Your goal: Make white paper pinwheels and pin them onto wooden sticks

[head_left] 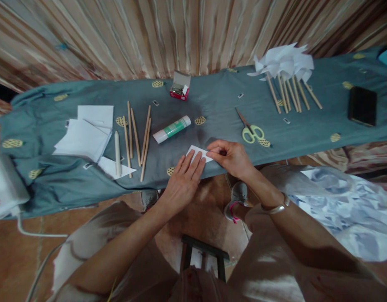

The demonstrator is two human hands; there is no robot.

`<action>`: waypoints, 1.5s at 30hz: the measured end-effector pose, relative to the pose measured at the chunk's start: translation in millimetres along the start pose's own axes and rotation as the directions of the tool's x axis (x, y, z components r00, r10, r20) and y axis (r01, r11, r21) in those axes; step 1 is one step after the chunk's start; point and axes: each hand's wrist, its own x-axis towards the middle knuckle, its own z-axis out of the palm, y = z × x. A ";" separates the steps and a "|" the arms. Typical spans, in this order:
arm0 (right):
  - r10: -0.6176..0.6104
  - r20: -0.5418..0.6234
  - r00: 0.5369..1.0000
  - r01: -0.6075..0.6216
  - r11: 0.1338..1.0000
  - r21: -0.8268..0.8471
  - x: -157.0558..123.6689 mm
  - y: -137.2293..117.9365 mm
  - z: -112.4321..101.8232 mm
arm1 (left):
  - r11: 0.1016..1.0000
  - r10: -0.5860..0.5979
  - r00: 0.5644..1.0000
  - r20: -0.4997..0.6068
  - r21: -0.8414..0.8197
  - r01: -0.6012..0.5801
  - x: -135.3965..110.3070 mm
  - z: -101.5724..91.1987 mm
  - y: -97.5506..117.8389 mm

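A small piece of folded white paper (196,149) lies near the front edge of the cloth-covered table. My left hand (183,184) rests flat over it, fingers stretched out and pressing it down. At its right corner, my right hand (233,157) pinches the paper between thumb and forefinger; the fingertips partly hide that corner. Just behind the left hand is a glue stick (172,129) with a green label. Scissors (250,131) with yellow-green handles lie beyond my right hand, blades partly apart.
Left: several wooden sticks (133,138), a white pen-like stick (117,153), paper sheets (81,136) and a white device (7,184). Back: a red box (179,93) of small metal pieces. Right: several paper pinwheels (284,63), a black case (362,106), and a bag of paper pieces (341,201).
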 end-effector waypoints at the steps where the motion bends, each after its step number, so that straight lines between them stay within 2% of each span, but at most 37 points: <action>1: 0.001 0.000 1.000 -0.001 1.000 -0.005 0.1 -0.1 0.1 | 1.000 -0.002 1.000 0.002 -0.003 0.002 0.1 0.0 0.2; 16: -0.020 -0.008 1.000 0.019 0.998 -0.062 -2.9 -4.7 1.2 | 1.000 -0.002 1.000 0.025 -0.001 0.002 1.3 -0.6 0.5; 27: -0.248 -0.093 0.964 0.212 0.932 -0.293 -18.5 -3.1 9.9 | 1.000 -0.002 1.000 0.014 0.021 0.001 2.2 -0.1 0.3; 34: -0.239 -0.095 0.966 0.196 0.924 -0.329 -23.6 4.2 18.0 | 0.999 0.013 1.000 0.009 0.030 -0.013 1.2 -0.5 -2.0; 40: -0.221 -0.162 0.962 0.156 0.927 -0.340 -25.8 18.1 3.9 | 0.996 0.013 1.000 0.005 0.085 -0.013 -13.2 -3.9 -11.7; 45: -0.215 -0.149 0.965 0.157 0.931 -0.329 -25.3 22.0 0.6 | 0.993 -0.013 1.000 0.012 0.115 0.011 -35.9 -12.9 -21.4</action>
